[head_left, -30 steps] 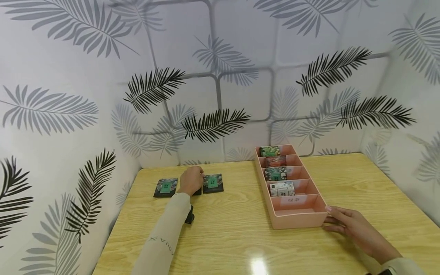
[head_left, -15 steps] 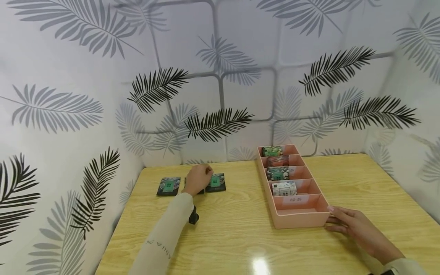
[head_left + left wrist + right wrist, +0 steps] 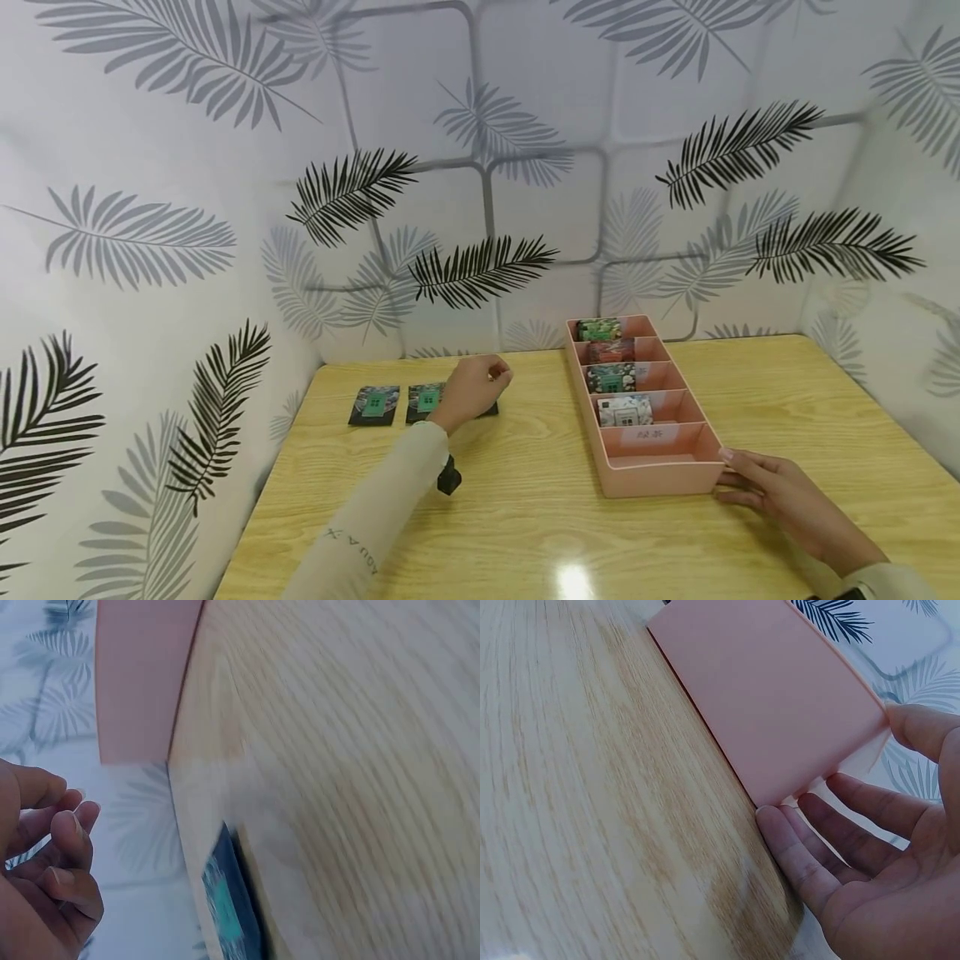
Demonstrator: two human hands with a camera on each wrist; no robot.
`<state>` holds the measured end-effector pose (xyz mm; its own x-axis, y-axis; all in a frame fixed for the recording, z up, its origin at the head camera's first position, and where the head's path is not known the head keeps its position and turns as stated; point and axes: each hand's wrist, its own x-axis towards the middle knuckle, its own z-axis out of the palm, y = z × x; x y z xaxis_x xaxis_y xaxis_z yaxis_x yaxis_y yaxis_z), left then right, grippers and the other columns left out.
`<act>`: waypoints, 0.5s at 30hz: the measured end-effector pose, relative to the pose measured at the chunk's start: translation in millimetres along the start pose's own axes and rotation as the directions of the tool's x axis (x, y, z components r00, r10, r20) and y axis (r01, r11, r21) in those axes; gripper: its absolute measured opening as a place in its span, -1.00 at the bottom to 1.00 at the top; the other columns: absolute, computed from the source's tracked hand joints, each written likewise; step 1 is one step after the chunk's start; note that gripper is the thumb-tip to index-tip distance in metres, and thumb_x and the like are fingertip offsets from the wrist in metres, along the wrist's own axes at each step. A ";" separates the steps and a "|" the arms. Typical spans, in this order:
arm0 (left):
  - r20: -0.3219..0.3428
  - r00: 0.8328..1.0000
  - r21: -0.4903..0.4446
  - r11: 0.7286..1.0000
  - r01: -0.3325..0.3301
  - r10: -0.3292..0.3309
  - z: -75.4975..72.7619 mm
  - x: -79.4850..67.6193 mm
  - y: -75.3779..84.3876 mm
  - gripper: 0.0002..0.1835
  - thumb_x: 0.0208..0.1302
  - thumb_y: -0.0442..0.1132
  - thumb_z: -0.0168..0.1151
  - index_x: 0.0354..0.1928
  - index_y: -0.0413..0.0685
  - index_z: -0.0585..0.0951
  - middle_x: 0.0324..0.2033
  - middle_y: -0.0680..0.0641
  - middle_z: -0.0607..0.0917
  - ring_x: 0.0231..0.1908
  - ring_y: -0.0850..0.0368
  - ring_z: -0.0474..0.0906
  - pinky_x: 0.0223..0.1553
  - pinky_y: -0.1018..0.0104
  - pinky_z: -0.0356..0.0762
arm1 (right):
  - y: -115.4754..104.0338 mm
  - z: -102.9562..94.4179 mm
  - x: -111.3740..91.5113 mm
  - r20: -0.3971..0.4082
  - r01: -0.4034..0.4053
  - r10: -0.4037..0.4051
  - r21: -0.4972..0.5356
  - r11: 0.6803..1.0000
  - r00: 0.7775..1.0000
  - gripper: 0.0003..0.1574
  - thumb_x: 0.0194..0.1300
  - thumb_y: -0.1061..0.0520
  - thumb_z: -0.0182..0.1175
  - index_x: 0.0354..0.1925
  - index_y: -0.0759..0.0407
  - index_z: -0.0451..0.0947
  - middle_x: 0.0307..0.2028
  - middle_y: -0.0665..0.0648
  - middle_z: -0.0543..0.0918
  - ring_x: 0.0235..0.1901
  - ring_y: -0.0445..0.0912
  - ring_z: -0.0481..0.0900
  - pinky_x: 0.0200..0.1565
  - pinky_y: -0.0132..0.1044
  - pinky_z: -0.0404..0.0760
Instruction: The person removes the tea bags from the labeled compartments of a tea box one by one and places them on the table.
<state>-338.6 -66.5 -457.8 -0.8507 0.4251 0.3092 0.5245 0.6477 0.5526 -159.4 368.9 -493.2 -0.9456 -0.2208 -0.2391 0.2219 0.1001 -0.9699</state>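
My left hand (image 3: 471,390) hangs over the rightmost of three dark tea sachets (image 3: 491,410), covering most of it. Its fingers are loosely curled with nothing between them, as the left wrist view also shows. Two similar sachets, a left one (image 3: 372,404) and a middle one (image 3: 425,402), lie flat in a row beside it. My right hand (image 3: 776,496) grips the near right corner of a pink compartment box (image 3: 660,481). In the right wrist view, the thumb (image 3: 922,729) lies on the rim and the other fingers sit against the lower side.
Inside the box, from back to front, sit green-yellow packets (image 3: 597,330), red packets (image 3: 610,351), dark packets with a green label (image 3: 611,379) and white packets (image 3: 625,412). A divider label (image 3: 648,435) bears printed characters. Behind the wooden table (image 3: 525,508) rises a leaf-patterned wall (image 3: 540,208).
My left hand has moved right, from over the middle sachet to over the rightmost one, uncovering the middle one. My right hand stays on the box corner.
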 end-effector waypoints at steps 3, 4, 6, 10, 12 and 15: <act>0.027 0.999 -0.021 0.999 -0.036 0.037 4.3 2.6 15.8 -0.77 0.56 -0.12 0.19 -0.08 -0.07 0.75 -0.26 0.07 0.73 -0.36 0.23 0.58 -0.26 0.23 0.57 | 0.2 -1.0 -0.2 0.003 -0.005 0.005 -0.002 1.000 1.000 -0.09 0.70 -0.10 -0.14 0.47 0.69 -0.07 0.08 0.02 0.67 0.05 -0.18 0.67 0.13 -0.16 0.62; 0.036 0.998 -0.026 0.999 -0.046 0.047 5.5 3.2 21.8 -0.77 0.56 -0.11 0.19 -0.08 -0.05 0.75 -0.25 0.08 0.74 -0.36 0.24 0.58 -0.26 0.24 0.56 | 0.3 -1.3 -0.2 0.004 -0.006 0.006 -0.002 1.000 1.000 -0.09 0.70 -0.10 -0.14 0.47 0.69 -0.07 0.08 0.02 0.66 0.05 -0.18 0.67 0.13 -0.16 0.62; 0.049 0.996 -0.035 0.997 -0.068 0.070 8.6 4.9 33.0 -0.79 0.55 -0.11 0.20 -0.09 -0.01 0.75 -0.25 0.09 0.74 -0.36 0.27 0.58 -0.26 0.27 0.55 | 0.6 -1.8 -0.2 0.003 -0.008 0.008 0.000 1.000 1.000 -0.09 0.70 -0.09 -0.14 0.47 0.69 -0.07 0.08 0.01 0.66 0.05 -0.18 0.67 0.13 -0.15 0.61; 0.077 0.989 -0.058 0.991 -0.118 0.123 15.7 8.8 52.7 -0.82 0.55 -0.12 0.20 -0.10 0.04 0.76 -0.25 0.13 0.74 -0.37 0.33 0.57 -0.25 0.32 0.54 | 1.1 -1.9 0.0 0.000 -0.006 0.006 -0.003 1.000 1.000 -0.09 0.70 -0.10 -0.14 0.48 0.69 -0.07 0.09 0.01 0.66 0.05 -0.18 0.67 0.13 -0.15 0.61; 0.091 0.985 -0.072 0.987 -0.142 0.148 19.3 10.6 60.6 -0.81 0.55 -0.12 0.20 -0.10 0.04 0.76 -0.25 0.13 0.75 -0.40 0.33 0.56 -0.27 0.34 0.54 | 1.2 -1.5 0.3 -0.002 -0.004 0.004 -0.006 1.000 1.000 -0.09 0.70 -0.10 -0.13 0.47 0.69 -0.07 0.09 0.02 0.65 0.05 -0.19 0.67 0.13 -0.15 0.62; 0.109 0.978 -0.091 0.981 -0.169 0.179 25.2 12.9 71.0 -0.79 0.55 -0.13 0.20 -0.08 -0.01 0.77 -0.25 0.12 0.76 -0.43 0.36 0.57 -0.27 0.38 0.55 | 1.0 -0.7 0.6 -0.004 0.001 -0.001 -0.011 1.000 1.000 -0.08 0.70 -0.11 -0.13 0.47 0.69 -0.05 0.09 0.03 0.66 0.04 -0.19 0.67 0.13 -0.15 0.62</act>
<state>-311.5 0.9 -434.1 -0.7341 0.6005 0.3169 0.6557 0.5059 0.5604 -159.9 369.6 -494.3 -0.9468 -0.2165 -0.2382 0.2186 0.1106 -0.9695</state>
